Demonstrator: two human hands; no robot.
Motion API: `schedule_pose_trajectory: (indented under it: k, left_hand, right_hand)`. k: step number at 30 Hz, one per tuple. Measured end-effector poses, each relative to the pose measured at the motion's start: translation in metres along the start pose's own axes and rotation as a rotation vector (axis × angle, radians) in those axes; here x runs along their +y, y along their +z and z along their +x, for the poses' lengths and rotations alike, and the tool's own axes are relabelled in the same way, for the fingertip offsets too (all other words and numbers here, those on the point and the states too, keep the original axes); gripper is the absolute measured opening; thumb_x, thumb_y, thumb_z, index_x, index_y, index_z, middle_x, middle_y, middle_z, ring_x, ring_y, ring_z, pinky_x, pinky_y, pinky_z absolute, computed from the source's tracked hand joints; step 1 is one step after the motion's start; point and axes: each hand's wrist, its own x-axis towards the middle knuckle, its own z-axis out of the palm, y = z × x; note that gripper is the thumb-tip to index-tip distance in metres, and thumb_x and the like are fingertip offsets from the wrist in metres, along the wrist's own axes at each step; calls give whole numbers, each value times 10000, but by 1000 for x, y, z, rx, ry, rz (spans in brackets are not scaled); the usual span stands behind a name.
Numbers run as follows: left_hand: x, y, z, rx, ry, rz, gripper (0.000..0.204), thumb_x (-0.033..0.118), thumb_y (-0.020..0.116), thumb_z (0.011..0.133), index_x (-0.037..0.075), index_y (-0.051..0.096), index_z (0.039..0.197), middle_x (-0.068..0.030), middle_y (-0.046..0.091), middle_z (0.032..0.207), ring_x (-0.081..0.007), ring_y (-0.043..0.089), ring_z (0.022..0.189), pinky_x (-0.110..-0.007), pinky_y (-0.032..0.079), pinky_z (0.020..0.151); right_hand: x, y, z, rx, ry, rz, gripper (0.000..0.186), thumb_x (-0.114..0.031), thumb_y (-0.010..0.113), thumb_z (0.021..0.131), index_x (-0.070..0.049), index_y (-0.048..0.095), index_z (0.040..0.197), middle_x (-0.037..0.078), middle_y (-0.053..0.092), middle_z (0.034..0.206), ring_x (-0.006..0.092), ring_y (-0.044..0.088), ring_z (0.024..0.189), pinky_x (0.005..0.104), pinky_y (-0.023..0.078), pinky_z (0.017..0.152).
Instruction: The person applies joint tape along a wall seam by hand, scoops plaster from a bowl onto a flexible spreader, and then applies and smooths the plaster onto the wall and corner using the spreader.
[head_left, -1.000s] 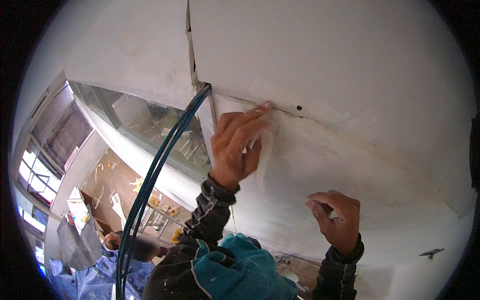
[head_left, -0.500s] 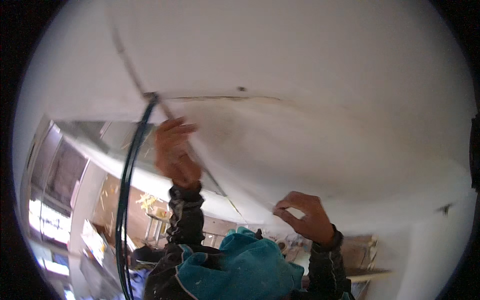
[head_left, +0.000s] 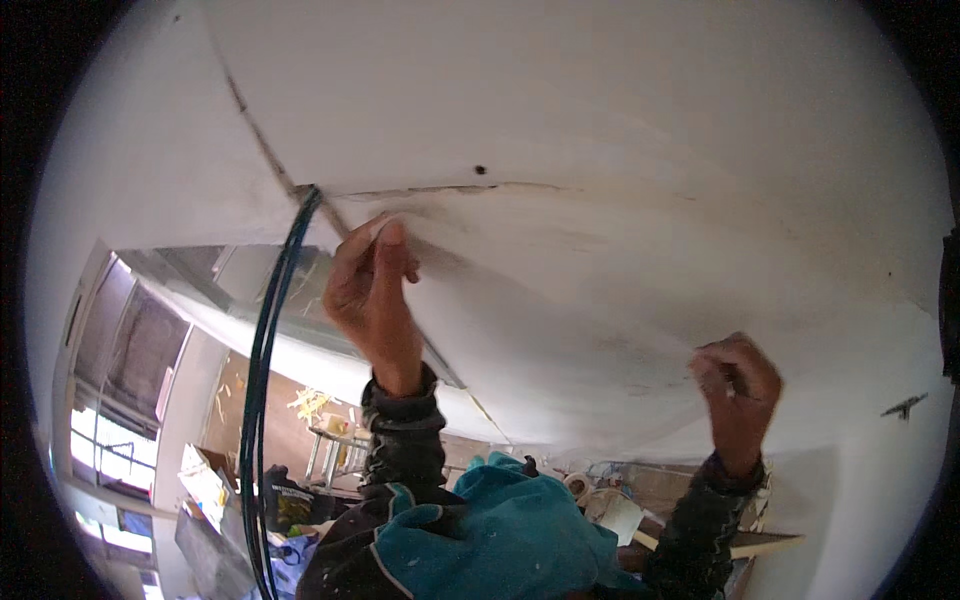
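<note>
Overhead, a thin white sheet point(head_left: 560, 330) lies against the ceiling point(head_left: 560, 100), running from the seam near a dark screw hole point(head_left: 480, 170) down toward the wall point(head_left: 880, 500). The left hand point(head_left: 370, 290) presses its upper corner, fingers flat and extended rather than pinching. The right hand point(head_left: 740, 385) is closed in a fist at the sheet's lower edge; whether its grip has the edge or a small tool, I cannot tell. The sheet looks light, limp and prone to tearing or creasing, so it is best held at the edges with spread fingers. A dark cable point(head_left: 262, 400) hangs beside the left arm.
</note>
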Motion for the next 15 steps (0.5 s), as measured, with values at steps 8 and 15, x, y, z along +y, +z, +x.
schedule_pose_trajectory:
  k: [8, 15]
  left_hand:
    - [-8, -11, 22, 387, -114, -27, 189, 194, 795, 894, 42, 722, 978, 7, 633, 708, -41, 503, 555, -198, 357, 499]
    - [-12, -11, 25, 450, -225, 128, 249, 204, 823, 866, 1, 741, 985, -41, 713, 710, -77, 638, 628, -212, 462, 611]
  right_hand:
    - [-79, 9, 76, 72, -441, -323, 122, 51, 748, 831, -20, 693, 915, 86, 687, 835, 138, 674, 733, 239, 520, 568]
    - [-80, 18, 94, 106, -524, -264, 134, 22, 778, 820, -31, 699, 914, 63, 687, 823, 98, 629, 674, 231, 474, 531]
